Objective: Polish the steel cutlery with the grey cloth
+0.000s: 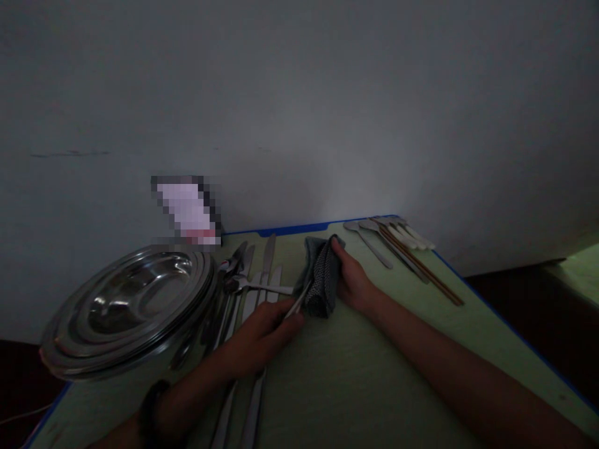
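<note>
My right hand (354, 282) grips a dark checked cloth (322, 274), bunched up on the green table (374, 374). My left hand (262, 337) pinches the handle of a metal utensil (297, 304) whose far end goes into the cloth. Under and beside my left hand lie several knives, forks and spoons (253, 280) in a loose row.
A stack of steel plates (131, 305) stands at the left of the table. At the far right corner lie several spoons and a pair of chopsticks (412, 259). A pale wall stands close behind the blue-edged table. The scene is dim.
</note>
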`<state>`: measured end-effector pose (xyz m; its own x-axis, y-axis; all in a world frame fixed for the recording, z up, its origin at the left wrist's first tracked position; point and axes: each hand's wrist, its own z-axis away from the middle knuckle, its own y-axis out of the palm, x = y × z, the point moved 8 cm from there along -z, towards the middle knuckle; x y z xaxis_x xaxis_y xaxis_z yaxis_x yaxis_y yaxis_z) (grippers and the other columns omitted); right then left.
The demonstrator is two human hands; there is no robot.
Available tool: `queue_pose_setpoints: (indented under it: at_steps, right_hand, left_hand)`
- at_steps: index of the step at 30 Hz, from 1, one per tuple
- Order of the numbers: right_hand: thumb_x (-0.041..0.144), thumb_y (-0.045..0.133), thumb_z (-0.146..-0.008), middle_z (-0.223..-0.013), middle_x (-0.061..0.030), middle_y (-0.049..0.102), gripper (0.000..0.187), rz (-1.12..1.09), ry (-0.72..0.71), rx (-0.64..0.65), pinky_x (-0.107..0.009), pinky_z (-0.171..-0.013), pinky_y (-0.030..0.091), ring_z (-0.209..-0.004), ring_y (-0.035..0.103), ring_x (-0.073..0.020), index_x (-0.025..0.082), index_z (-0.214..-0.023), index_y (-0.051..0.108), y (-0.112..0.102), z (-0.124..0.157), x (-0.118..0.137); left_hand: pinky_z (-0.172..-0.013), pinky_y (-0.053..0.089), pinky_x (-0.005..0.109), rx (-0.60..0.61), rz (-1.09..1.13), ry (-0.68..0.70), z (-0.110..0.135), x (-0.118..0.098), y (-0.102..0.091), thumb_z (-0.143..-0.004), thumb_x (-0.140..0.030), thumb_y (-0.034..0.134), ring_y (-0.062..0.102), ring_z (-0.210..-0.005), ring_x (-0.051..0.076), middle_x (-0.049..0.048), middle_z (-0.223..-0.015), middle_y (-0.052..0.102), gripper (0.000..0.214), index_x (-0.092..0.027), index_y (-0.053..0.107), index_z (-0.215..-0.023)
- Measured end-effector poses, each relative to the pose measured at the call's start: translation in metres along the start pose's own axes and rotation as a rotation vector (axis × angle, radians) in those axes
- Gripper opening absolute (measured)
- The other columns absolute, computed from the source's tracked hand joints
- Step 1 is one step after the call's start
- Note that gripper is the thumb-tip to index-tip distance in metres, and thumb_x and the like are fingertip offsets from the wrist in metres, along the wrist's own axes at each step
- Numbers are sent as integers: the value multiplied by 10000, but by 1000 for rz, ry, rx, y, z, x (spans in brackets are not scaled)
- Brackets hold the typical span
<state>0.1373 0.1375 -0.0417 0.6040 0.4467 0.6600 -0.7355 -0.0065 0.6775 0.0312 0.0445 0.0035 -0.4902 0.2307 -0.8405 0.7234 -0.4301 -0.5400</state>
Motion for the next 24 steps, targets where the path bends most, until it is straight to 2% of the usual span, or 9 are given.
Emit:
queue_pose_setpoints:
  at_steps: [2,5,8,12,15,18,24]
  right_hand:
    - [369,570,-736,-608,-6,646,182,18,18,4,-332,-685,519,-692,640,-187,197,-681,587,1,2,0]
    - [205,595,-647,-575,21,631,58,103,-31,-6,-307,-636,512,-566,611,-153,176,-697,606,1,4,3]
    - [127,595,-574,-561,48,622,137,185,-110,-15,-286,-592,500,-504,579,-128,176,-701,606,0,7,8]
    - [136,555,-581,-525,60,600,99,156,-109,-110,-285,-606,500,-515,573,-131,192,-658,583,-6,7,9]
    - [170,531,-623,-527,45,605,63,49,-55,-182,-298,-646,509,-576,597,-152,203,-651,577,-10,6,6]
    - [191,507,-657,-542,25,619,69,-2,-4,-195,-319,-671,518,-642,619,-175,211,-649,573,-9,6,4]
    - [205,491,-701,-544,20,625,103,-12,16,-170,-337,-723,522,-705,639,-184,216,-658,584,-7,6,2]
  left_hand:
    - [-627,416,222,-4,-6,-6,0,0,0,-909,-350,370,557,-702,145,-13,-775,618,274,-187,590,-896]
    - [-622,416,228,-12,-20,-11,1,-2,-1,-901,-359,368,555,-692,152,-10,-760,621,297,-191,613,-911]
    - [-666,428,238,-58,-10,-13,3,-4,-4,-875,-361,401,559,-757,173,-4,-809,638,279,-206,625,-935]
    - [-613,427,234,-116,-9,-48,5,-1,-8,-833,-384,450,521,-684,163,-7,-730,597,247,-194,606,-850]
    - [-617,428,236,-81,9,-18,5,-2,-8,-836,-389,433,515,-690,159,0,-754,590,245,-196,583,-849]
    - [-636,426,238,-7,0,8,6,-5,-6,-850,-352,399,524,-701,159,-1,-753,583,241,-199,578,-904]
    - [-630,423,234,57,-56,48,4,-10,-1,-845,-314,386,540,-695,155,-3,-768,589,255,-185,578,-953]
